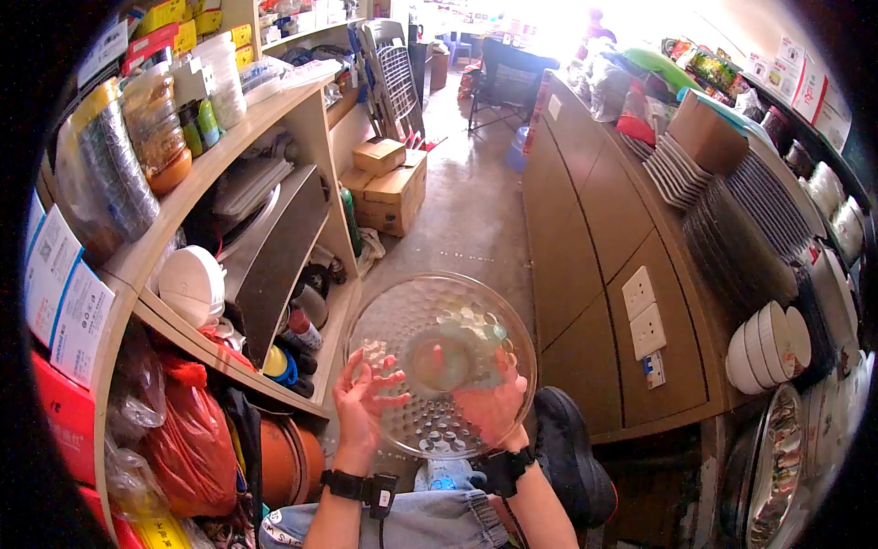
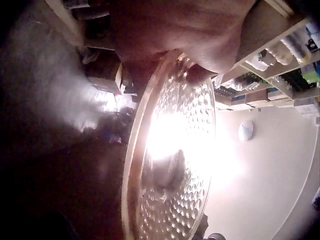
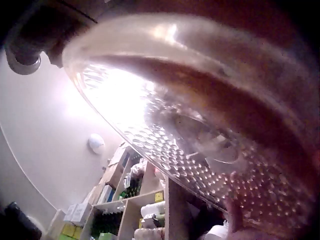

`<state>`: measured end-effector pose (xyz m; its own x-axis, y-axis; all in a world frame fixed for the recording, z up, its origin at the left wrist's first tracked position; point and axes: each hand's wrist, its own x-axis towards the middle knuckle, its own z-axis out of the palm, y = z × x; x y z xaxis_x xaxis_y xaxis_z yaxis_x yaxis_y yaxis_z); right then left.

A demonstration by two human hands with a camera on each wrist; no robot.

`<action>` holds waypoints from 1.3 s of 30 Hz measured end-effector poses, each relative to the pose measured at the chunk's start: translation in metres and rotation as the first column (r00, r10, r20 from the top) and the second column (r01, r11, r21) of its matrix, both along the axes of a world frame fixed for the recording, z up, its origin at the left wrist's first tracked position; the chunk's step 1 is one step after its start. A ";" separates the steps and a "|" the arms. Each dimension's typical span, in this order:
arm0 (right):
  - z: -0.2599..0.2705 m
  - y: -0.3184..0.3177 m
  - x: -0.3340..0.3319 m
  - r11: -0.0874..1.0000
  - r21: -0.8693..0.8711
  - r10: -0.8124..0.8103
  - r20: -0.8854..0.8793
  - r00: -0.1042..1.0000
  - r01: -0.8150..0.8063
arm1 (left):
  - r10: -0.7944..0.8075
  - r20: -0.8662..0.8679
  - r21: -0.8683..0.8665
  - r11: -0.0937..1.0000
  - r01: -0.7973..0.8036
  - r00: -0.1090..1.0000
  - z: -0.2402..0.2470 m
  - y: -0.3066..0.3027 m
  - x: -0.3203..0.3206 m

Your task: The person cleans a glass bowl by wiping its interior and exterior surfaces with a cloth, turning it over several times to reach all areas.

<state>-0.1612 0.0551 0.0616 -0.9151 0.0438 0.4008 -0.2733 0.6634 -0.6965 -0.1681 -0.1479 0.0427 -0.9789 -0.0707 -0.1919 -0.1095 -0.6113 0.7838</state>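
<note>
A clear round glass plate (image 1: 430,352), with a dimpled surface and a smooth round centre, is held tilted in front of the person's lap. At its left edge the left hand (image 1: 358,400) grips the rim, fingers spread over the dimples. The left wrist view shows that hand (image 2: 185,35) right at the rim of the plate (image 2: 175,195). On the lower right, the right hand (image 1: 498,403) holds the plate from behind, its fingers seen through the glass. Bright glare covers part of the plate (image 3: 165,155) in the right wrist view.
Left, a wooden shelf unit (image 1: 265,105) carries jars and packages; a red plastic bag (image 1: 187,439) is below. On the right, a brown counter (image 1: 585,210) bears stacked plates (image 1: 741,238) and white bowls (image 1: 764,352). Cardboard boxes (image 1: 389,192) stand along the aisle floor (image 1: 471,215).
</note>
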 end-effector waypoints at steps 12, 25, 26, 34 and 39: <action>0.019 0.000 -0.001 -0.368 -0.926 0.393 -0.231 0.890 -0.078 | 0.117 0.053 -0.184 0.977 -0.106 0.992 0.006 -0.008 -0.006; 0.019 0.003 0.002 -0.244 -0.968 0.397 -0.152 0.905 -0.055 | 0.079 -0.037 -0.140 0.987 -0.084 0.996 0.007 -0.012 -0.005; 0.018 0.002 0.001 -0.243 -0.969 0.397 -0.151 0.905 -0.055 | 0.063 -0.051 -0.108 0.992 -0.068 0.997 0.011 -0.010 -0.005; 0.003 -0.003 -0.008 -0.107 -0.990 0.227 -0.115 0.967 -0.092 | -0.017 -0.191 0.032 0.999 0.023 0.981 0.010 -0.005 -0.003; 0.013 -0.005 0.000 -0.134 -0.988 0.240 -0.102 0.965 -0.071 | -0.079 -0.198 0.164 0.980 0.113 0.977 0.017 -0.005 -0.001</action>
<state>-0.1612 0.0502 0.0743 -0.9871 0.1602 0.0049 -0.1365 -0.8240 -0.5499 -0.1691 -0.1528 0.0594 -0.9991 0.0433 -0.0029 -0.0337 -0.7335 0.6789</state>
